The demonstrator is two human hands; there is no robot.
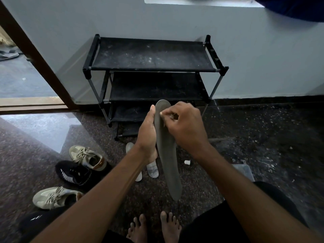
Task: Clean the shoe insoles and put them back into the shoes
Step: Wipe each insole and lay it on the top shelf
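One grey insole [166, 155], held in the air in front of the seated person, above the floor [263, 137] and touching neither floor nor shoes. Its long axis runs nearly upright in view: one rounded end points up and away toward the shoe rack [150, 55], the other points down toward the person's bare feet [154, 227] and leans slightly right. Which end is toe and which is heel cannot be told. The broad face is turned to the right hand. The left hand [147, 135] grips the insole along its left edge, thumb laid straight up that edge, fingers hidden behind. The right hand [185, 127] has curled fingers, with the thumb tip and fingertips bunched against the upper part of the insole's face; whether they pinch anything cannot be told. Two white insoles [152, 170] lie on the floor below the held one, partly hidden by the left forearm. Three shoes sit on the floor to the left: a beige sneaker [87, 157], a black sneaker [75, 172] touching it, and a second beige sneaker [54, 198] nearer the person. One small white cap [187, 162] stands just right of the insole. One clear container [243, 171] shows beyond the right forearm.
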